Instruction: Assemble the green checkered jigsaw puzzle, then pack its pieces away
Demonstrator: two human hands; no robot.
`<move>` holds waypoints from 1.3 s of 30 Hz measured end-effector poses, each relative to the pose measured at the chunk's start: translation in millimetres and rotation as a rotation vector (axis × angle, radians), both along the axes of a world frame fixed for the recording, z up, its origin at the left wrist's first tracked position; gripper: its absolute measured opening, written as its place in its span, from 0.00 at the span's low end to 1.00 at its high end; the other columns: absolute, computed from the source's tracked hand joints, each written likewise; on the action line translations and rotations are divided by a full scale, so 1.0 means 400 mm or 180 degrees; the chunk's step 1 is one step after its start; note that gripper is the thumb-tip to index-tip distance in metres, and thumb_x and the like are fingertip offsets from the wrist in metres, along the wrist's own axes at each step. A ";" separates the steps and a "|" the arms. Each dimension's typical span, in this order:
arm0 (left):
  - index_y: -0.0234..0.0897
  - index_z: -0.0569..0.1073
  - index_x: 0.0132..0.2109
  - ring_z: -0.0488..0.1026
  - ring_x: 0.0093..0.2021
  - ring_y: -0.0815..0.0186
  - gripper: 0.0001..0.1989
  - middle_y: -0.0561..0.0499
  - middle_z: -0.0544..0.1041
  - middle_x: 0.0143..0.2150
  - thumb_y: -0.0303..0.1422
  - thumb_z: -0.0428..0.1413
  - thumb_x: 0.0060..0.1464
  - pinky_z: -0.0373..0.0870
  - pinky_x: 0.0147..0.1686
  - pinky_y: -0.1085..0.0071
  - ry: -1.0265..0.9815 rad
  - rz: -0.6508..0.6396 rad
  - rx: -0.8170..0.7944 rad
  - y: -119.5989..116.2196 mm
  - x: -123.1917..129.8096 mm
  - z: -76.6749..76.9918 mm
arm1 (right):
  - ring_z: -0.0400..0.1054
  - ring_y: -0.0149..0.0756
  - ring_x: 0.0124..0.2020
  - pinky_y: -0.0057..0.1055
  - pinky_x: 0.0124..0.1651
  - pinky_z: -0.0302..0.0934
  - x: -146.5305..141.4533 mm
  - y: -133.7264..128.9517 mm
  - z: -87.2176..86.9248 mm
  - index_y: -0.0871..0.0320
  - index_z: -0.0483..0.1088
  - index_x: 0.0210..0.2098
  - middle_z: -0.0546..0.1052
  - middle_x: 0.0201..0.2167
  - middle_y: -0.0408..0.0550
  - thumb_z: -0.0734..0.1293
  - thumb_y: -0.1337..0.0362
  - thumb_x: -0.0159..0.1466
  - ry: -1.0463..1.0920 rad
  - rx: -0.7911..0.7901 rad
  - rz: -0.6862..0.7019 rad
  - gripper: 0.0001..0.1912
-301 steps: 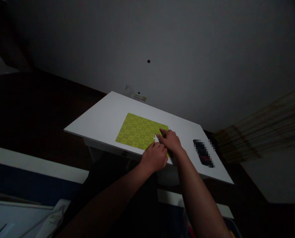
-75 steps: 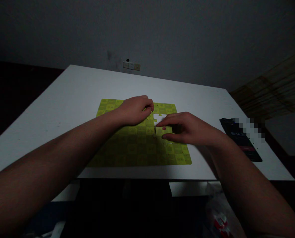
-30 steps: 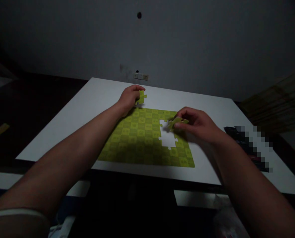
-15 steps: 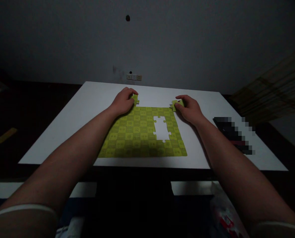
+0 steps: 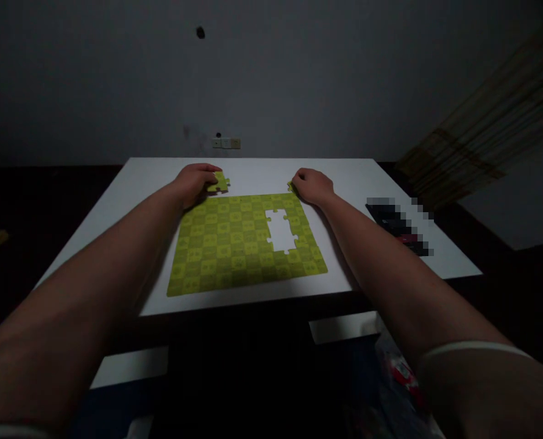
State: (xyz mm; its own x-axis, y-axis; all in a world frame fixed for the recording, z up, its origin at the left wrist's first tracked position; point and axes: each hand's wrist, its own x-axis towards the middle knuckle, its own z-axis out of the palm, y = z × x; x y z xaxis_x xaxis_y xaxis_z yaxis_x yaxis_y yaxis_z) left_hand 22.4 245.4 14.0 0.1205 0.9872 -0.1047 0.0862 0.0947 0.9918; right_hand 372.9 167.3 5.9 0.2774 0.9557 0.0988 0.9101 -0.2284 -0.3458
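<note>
A yellow-green checkered jigsaw puzzle (image 5: 234, 238) lies flat on the white table (image 5: 348, 183). Towards its right side there is a gap with knobbed edges, where the white tabletop shows through. Just beyond the puzzle's far left corner, my left hand (image 5: 198, 183) is closed on a green puzzle piece (image 5: 220, 182), thumb on top. My right hand (image 5: 314, 185) is at the far right corner, its fingers curled in a pinch. A sliver of another green puzzle piece (image 5: 290, 185) sticks out from its fingertips; the rest is covered by the hand.
A dark, pixelated object (image 5: 394, 225) lies on the table's right part. Behind the table is a grey wall with sockets (image 5: 226, 143). A striped curtain (image 5: 476, 134) hangs at the right. Below the near edge, a plastic bag with red print (image 5: 403, 372) is partly visible.
The camera view has shifted, so the scene sits further left. My right hand has turned over its piece, hiding most of it. More of the left hand's piece shows.
</note>
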 end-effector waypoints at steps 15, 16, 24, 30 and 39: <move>0.41 0.86 0.53 0.81 0.44 0.56 0.19 0.48 0.84 0.45 0.26 0.69 0.53 0.89 0.50 0.57 0.1318 0.0052 0.1281 0.030 -0.081 -0.048 | 0.84 0.65 0.60 0.51 0.54 0.72 0.038 0.019 -0.010 0.51 0.89 0.54 0.92 0.58 0.62 0.69 0.52 0.78 0.0039 0.0090 0.0375 0.17; 0.42 0.85 0.53 0.81 0.44 0.56 0.20 0.48 0.84 0.45 0.26 0.69 0.53 0.90 0.52 0.56 0.1346 0.0012 0.1346 0.032 -0.083 -0.050 | 0.84 0.66 0.60 0.52 0.54 0.72 0.042 0.018 -0.009 0.50 0.89 0.53 0.92 0.57 0.63 0.69 0.51 0.78 0.0066 0.0089 0.0427 0.17; 0.42 0.85 0.55 0.84 0.51 0.55 0.19 0.45 0.88 0.53 0.23 0.67 0.58 0.86 0.63 0.50 0.1371 -0.0039 0.1700 0.062 -0.110 -0.077 | 0.83 0.64 0.55 0.53 0.49 0.69 0.070 0.024 -0.028 0.48 0.87 0.52 0.92 0.56 0.62 0.69 0.51 0.78 -0.0048 -0.0070 0.0436 0.15; 0.43 0.84 0.51 0.83 0.45 0.57 0.14 0.47 0.88 0.47 0.27 0.69 0.58 0.87 0.56 0.54 0.1475 0.0033 0.1526 0.059 -0.112 -0.056 | 0.84 0.64 0.56 0.54 0.55 0.73 0.065 0.016 -0.017 0.50 0.88 0.51 0.91 0.56 0.62 0.70 0.53 0.77 0.0122 0.0047 0.0550 0.14; 0.46 0.84 0.50 0.84 0.48 0.49 0.16 0.48 0.87 0.42 0.42 0.71 0.55 0.85 0.58 0.50 0.2026 -0.0099 0.1487 0.055 -0.122 -0.042 | 0.84 0.61 0.59 0.53 0.62 0.74 0.060 0.012 -0.015 0.52 0.88 0.53 0.92 0.59 0.61 0.70 0.54 0.79 0.0262 0.0218 0.0721 0.15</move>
